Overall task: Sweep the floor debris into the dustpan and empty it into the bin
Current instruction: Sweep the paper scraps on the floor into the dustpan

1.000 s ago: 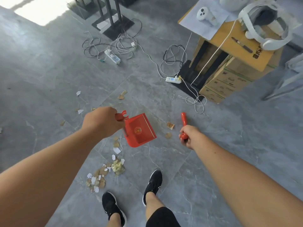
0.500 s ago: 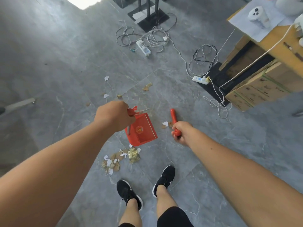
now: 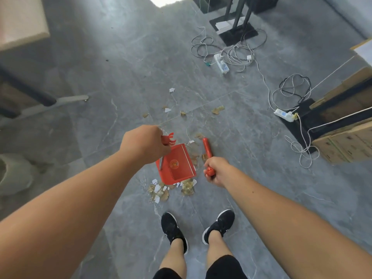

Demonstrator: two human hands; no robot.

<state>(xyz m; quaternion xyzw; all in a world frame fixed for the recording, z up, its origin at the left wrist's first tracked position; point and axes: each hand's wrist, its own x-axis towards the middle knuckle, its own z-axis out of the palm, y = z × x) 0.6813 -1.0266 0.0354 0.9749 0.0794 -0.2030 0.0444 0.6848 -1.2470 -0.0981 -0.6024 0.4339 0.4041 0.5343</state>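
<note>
My left hand [image 3: 144, 144] grips the top of the handle of a red dustpan [image 3: 177, 165], which hangs above the grey floor. My right hand [image 3: 216, 171] grips the red handle of a broom [image 3: 207, 148]; its brush end is hidden below. A pile of paper and cardboard scraps [image 3: 171, 189] lies just under the pan's open edge, in front of my black shoes. More scraps [image 3: 182, 112] are scattered farther ahead on the tiles. A pale bag-lined bin [image 3: 14, 174] shows at the left edge.
White power strips [image 3: 221, 64] and tangled cables [image 3: 289, 91] cross the floor ahead and to the right. Cardboard boxes [image 3: 346, 141] stand at the right edge, a black stand base [image 3: 234, 31] at the top, and a chair leg [image 3: 68, 99] at the left.
The view has swung left, bringing the bin and a chair leg in. The dustpan and broom have moved nearer the scrap pile by my feet. Both hands keep their grip.
</note>
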